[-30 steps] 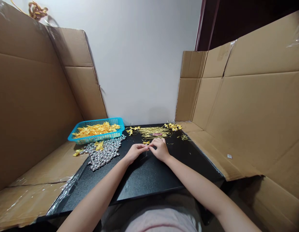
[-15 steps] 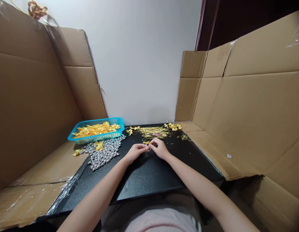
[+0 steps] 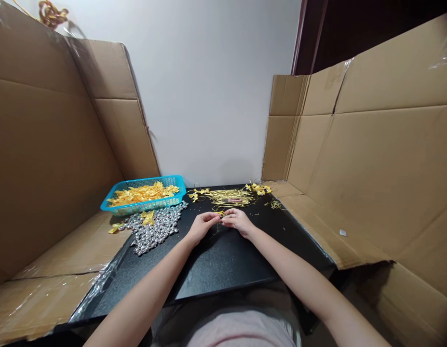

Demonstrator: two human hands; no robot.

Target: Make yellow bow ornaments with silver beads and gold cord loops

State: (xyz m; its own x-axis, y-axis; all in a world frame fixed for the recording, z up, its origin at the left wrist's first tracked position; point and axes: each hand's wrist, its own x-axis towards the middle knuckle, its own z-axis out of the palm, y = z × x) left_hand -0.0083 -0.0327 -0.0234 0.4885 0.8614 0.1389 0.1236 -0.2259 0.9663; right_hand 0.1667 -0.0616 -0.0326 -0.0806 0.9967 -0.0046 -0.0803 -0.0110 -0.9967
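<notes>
Left cardboard wall (image 3: 46, 159): stood tall along that side, nothing touching it.
Blue basket (image 3: 140, 207): sat at the table's far left corner, loaded with yellow ribbon bows (image 3: 143, 193).
Silver beads (image 3: 154, 231): a loose heap just in front of the basket, with a couple of stray bows lying on it.
Black table (image 3: 216, 270): bare in the near half, where both forearms came in over it.
Left hand (image 3: 200, 226): palm down and low over the table, thumb and forefinger pinched shut on the left end of the gold string piece.
Gold string piece (image 3: 220, 215): tiny thing, right between the two sets of fingertips. It ran roughly left to right, so neither hand was really nearer. Honestly too small to say more about its shape.
Right hand (image 3: 239, 221): mirrored the left one, wrist angled inward, fingertips closed on the right end and almost touching the left hand's.
Gold string bundle (image 3: 232, 196): lay just beyond the hands, near the back edge.
Small bows (image 3: 259, 189): a few clustered to the right of the bundle.
Right cardboard wall (image 3: 371, 168): leaned off to that side, well apart from the hands.
</notes>
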